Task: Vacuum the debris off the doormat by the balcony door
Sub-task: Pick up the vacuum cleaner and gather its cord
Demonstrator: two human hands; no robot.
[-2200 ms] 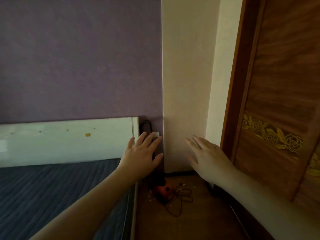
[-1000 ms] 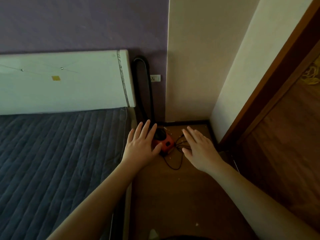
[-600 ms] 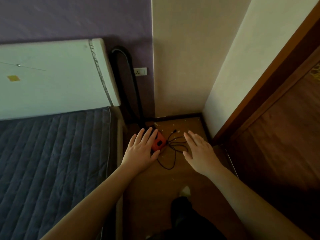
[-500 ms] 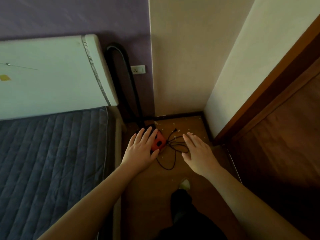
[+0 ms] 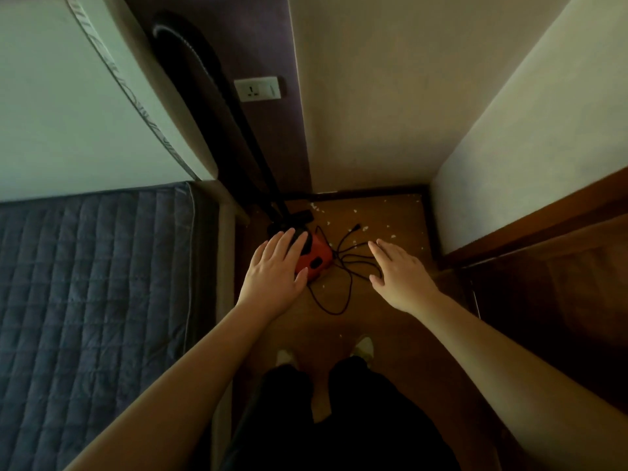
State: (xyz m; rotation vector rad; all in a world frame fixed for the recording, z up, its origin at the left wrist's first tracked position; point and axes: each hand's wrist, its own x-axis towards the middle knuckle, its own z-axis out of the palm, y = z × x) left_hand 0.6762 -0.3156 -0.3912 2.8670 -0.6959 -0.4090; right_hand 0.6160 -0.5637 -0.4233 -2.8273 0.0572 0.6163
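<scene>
Where the view drops nearest, dark trouser legs (image 5: 339,419) and the pale toes of two shoes (image 5: 364,345) stand on a brown wooden floor (image 5: 390,334). Both bare forearms reach forward from the lower corners. The left hand (image 5: 273,271) is spread flat, fingers straight and relaxed, palm down, holding nothing; its fingertips overlap the near side of a small red vacuum cleaner (image 5: 314,260), though whether they touch it or hover above cannot be told. The right hand (image 5: 399,270) is likewise loose and flat, palm down, gripping nothing, and lies over the right part of a thin black cord (image 5: 339,283) that loops across the floor beside the vacuum. Small white crumbs (image 5: 360,227) are scattered on the floor beyond the hands, toward the corner. To the left runs a bed with a grey quilted cover (image 5: 91,283) and a white headboard (image 5: 68,107). A black hose (image 5: 217,107) rises from the vacuum and arches up between the headboard and a purple wall, where a white socket (image 5: 257,89) is fixed. Cream walls close the corner, and a dark wooden door frame (image 5: 530,229) stands at right. No doormat can be made out.
</scene>
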